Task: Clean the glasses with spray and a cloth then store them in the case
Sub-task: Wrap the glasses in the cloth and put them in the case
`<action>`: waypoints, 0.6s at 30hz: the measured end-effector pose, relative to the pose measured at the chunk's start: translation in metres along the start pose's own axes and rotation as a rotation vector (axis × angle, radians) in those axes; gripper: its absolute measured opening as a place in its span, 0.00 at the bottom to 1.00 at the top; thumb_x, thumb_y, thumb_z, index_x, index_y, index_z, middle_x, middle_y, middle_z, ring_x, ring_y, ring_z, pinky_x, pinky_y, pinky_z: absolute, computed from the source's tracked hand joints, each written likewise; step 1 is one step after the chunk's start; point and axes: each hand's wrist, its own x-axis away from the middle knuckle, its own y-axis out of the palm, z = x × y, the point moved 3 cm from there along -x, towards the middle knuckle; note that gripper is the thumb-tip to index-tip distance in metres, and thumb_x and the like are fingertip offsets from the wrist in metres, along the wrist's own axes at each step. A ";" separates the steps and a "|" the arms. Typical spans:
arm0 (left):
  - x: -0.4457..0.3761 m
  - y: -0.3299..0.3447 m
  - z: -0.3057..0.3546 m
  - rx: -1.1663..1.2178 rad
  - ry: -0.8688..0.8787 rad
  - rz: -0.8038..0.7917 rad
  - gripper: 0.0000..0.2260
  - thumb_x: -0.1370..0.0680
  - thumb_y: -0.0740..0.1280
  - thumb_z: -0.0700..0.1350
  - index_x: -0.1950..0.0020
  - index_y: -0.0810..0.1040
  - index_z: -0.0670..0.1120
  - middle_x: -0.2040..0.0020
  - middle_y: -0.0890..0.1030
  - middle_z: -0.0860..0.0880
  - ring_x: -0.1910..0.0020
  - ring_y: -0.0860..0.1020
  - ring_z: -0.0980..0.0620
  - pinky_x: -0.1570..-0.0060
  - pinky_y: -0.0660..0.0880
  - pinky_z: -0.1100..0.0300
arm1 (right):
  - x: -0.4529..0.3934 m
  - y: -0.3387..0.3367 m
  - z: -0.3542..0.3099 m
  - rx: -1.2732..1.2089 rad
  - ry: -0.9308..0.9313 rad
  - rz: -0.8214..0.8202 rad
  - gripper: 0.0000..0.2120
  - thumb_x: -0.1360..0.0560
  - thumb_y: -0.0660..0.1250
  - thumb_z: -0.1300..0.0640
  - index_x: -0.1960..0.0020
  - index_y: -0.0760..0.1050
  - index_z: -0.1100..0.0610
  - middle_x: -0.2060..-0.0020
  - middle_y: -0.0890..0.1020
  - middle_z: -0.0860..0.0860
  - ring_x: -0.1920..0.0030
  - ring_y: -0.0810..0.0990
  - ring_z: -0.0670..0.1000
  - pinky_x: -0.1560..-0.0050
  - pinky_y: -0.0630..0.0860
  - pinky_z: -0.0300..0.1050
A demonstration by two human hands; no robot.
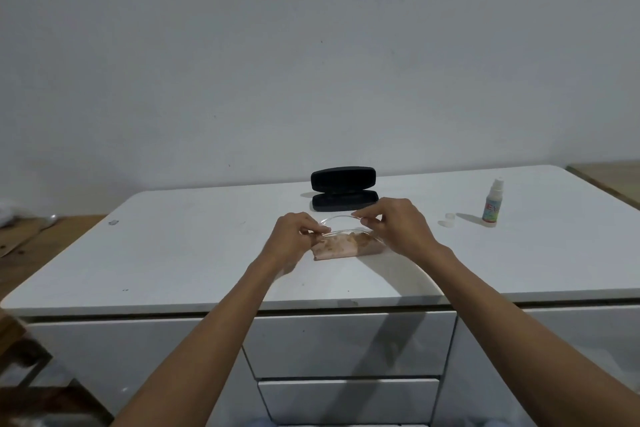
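Note:
Clear-framed glasses (341, 222) are held between both hands just above the white tabletop (194, 253). My left hand (294, 234) pinches their left end and my right hand (394, 224) pinches the right end. Directly beneath them lies a folded pinkish-brown cloth (341, 246) on the table. A black glasses case (343, 188) stands open just behind the hands, its lid upright. Far to the right a small white spray bottle (492, 203) stands upright, with its clear cap (449, 218) lying off to its left.
The tabletop belongs to a white drawer unit with drawers (349, 343) below its front edge. A plain wall rises behind. Wooden surfaces (24, 246) flank the unit at left and far right.

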 end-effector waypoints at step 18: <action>0.014 -0.012 0.010 -0.310 0.138 -0.137 0.20 0.33 0.81 0.57 0.42 0.86 0.57 0.45 0.84 0.59 0.47 0.78 0.57 0.46 0.75 0.57 | 0.008 -0.006 0.007 0.103 -0.018 -0.295 0.26 0.31 0.79 0.41 0.34 0.82 0.42 0.42 0.86 0.44 0.39 0.80 0.48 0.40 0.77 0.47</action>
